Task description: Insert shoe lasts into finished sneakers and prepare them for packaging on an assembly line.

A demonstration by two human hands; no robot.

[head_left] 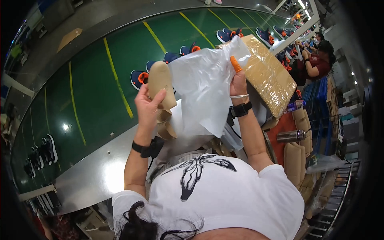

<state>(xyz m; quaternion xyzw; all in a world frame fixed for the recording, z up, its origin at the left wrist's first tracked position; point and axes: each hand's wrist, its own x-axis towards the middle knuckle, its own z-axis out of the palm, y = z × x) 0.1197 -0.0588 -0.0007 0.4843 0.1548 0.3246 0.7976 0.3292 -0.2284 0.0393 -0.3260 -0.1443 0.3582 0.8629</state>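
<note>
- Over the steel edge of the conveyor, my left hand was clamped on a tan, foot-shaped shoe insert of smooth moulded material, thumb along its side, toe end pointing up and away from me.
- My right hand was raised and pinched shut on the upper edge of a thin, translucent white plastic bag; an orange rubber finger cot covered one finger there.
- The two hands were apart, with the bag hanging between them and draping down toward my chest.
- As far as I could judge, the insert was not yet in the bag: it stood just beside the bag's left edge, fully outside the plastic. Whether the bag's mouth was open I could not tell.
- More tan pieces of the same kind sat just below my left hand, so I judged that more of the work remained.
- Behind the bag lay a flat brown cardboard parcel wrapped in clear film.
- Stacked tan padded pieces and a metal bottle stood at my right.
- Beyond my hands ran the green conveyor belt with yellow stripes, carrying dark blue sports shoes with orange linings past me, and darker shoes far down on the left.
- Another person in a dark red top worked at the far right.
</note>
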